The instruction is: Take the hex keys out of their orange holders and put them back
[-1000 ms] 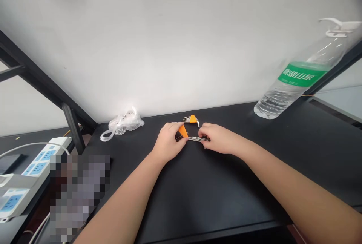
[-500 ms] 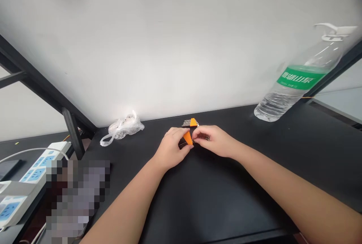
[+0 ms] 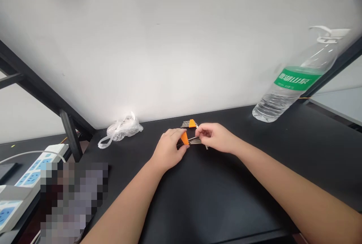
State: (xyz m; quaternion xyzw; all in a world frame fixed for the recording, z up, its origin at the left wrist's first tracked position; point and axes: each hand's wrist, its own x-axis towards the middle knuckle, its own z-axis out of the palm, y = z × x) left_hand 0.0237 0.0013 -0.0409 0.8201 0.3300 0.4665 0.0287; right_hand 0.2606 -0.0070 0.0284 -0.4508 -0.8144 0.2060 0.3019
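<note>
My left hand point(image 3: 169, 150) grips an orange holder point(image 3: 184, 138) with several thin metal hex keys sticking out of it, just above the black table point(image 3: 215, 198). My right hand point(image 3: 216, 137) pinches one of those hex keys point(image 3: 195, 141) at the holder's right side. A second orange holder with hex keys point(image 3: 190, 124) lies on the table just behind both hands, touched by neither.
A crumpled clear plastic bag point(image 3: 120, 131) lies to the left by the white wall. A water bottle with a green label point(image 3: 295, 82) stands at the back right. White power strips point(image 3: 26, 172) sit on a lower surface at far left, beside a black frame post point(image 3: 69, 134).
My right hand shifted left from the key tips to the holder, then lifted slightly with one key pinched. The camera view drifted a little; the left hand stayed on the holder.
</note>
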